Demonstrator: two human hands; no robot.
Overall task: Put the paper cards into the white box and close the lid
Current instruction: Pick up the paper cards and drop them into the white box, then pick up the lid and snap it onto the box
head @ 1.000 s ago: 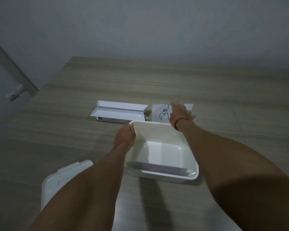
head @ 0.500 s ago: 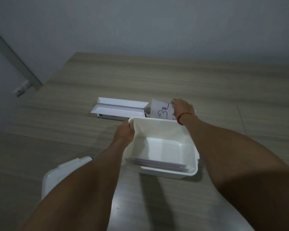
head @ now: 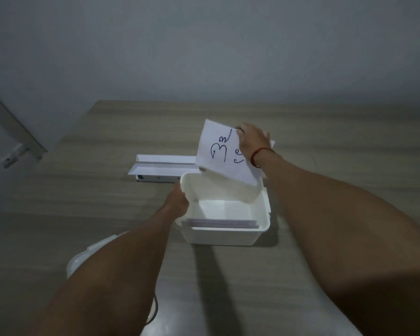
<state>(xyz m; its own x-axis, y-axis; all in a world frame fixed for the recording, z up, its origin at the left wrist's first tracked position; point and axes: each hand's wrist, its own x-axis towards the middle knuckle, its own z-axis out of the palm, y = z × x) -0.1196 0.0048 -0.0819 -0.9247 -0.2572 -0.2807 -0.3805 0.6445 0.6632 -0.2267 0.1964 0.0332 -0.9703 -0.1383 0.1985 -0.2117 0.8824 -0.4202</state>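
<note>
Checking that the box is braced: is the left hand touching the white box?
Touching. In the head view, the left hand grips the left rim of the white box, thumb over the edge, with no gap visible.

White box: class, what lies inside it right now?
Inside the white box, a stack of paper cards rests against the near wall; the near rim hides their lower part. The rest of the floor shows bare.

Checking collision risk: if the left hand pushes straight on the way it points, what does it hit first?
Left hand already grips the white box's near-left rim, pointing away and slightly right. Straight on, it would likely meet the held paper card hanging over the far rim; depth is unclear.
</note>
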